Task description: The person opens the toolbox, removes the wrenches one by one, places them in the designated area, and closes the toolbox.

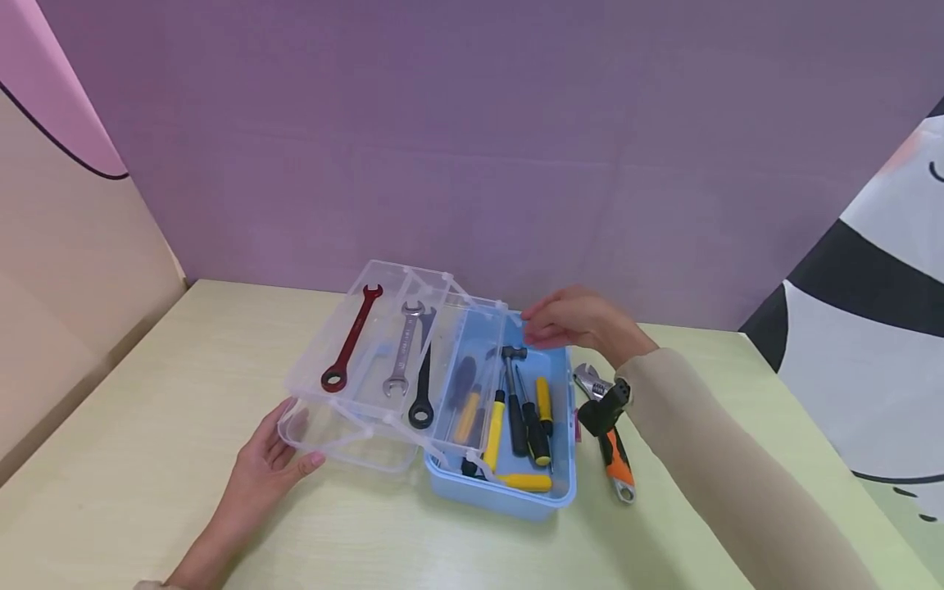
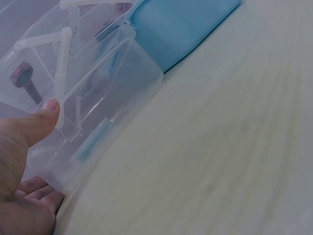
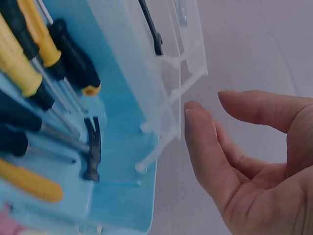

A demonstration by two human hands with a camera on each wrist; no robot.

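Nearest, the left hand point(image 1: 269, 463) cups the near corner of the clear plastic tray point(image 1: 383, 328), thumb pressed on its wall and fingers tucked beneath; the tray is thin, glossy and see-through, raised on white hinged arms and swung out to the left of the pale blue toolbox point(image 1: 509, 492), which sits on the light, wood-grained worktop point(image 1: 147, 459); in the tray lie three flat wrenches side by side, a red wrench point(image 1: 351, 338), a silver wrench point(image 1: 402, 348) and a black wrench point(image 1: 423, 385); inside the blue box, partly under the tray's edge, lie yellow-and-black screwdrivers point(image 1: 516, 418) with rounded grips and a small black-headed hammer point(image 1: 512, 360); just right of the box an adjustable wrench point(image 1: 606, 426) with an orange and black handle rests on the worktop, near the beige sleeve point(image 1: 708, 459); farther back, the right hand point(image 1: 571, 318) hovers at the tray's far corner, fingers relaxed and slightly parted, gripping nothing; behind all stands a matte purple wall point(image 1: 516, 147).
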